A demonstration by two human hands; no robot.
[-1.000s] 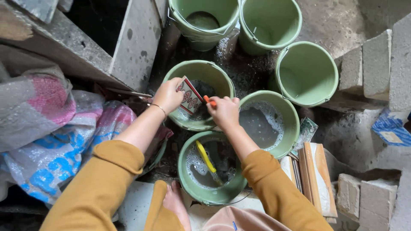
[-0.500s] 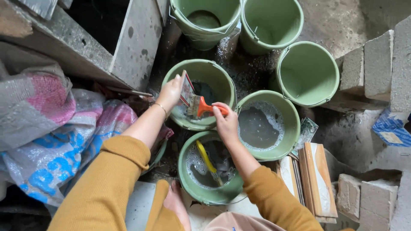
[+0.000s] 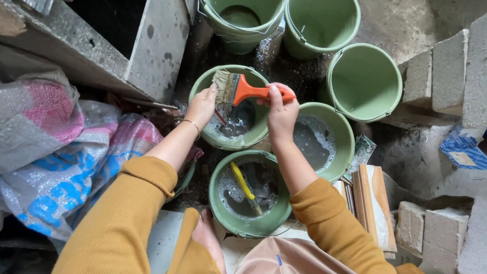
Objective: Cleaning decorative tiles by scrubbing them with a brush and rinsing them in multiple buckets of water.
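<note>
Right hand (image 3: 280,112) gripping brush (image 3: 242,90) by orange handle above bucket (image 3: 256,134); left hand (image 3: 202,105), at 9 o'clock, pinching bristles.

Orange-handled brush (image 3: 242,89) in both hands, over green bucket (image 3: 256,136)
</note>
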